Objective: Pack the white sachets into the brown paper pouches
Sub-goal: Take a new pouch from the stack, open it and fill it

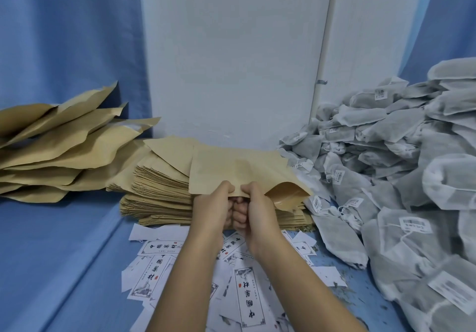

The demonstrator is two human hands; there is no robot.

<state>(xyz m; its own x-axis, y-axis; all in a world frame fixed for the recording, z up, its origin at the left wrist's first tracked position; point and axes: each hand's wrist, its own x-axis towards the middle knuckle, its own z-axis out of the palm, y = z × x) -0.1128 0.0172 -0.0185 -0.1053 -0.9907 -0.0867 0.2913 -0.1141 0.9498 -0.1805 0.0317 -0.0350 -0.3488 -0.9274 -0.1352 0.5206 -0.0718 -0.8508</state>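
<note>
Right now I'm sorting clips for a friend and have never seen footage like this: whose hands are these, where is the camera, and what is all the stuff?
There is no machine here. A person works with bare hands, and the one picture comes from a camera worn on their head, looking down. The left hand and right hand both pinch the near edge of a brown pouch, whose mouth gapes toward the right. It lies on a stack of flat pouches. To the right is a heap of white sachets with tags on strings. To the left is a looser pile of pouches. Printed labels lie scattered on the blue cloth under the arms. No sachet is in hand yet.
</note>
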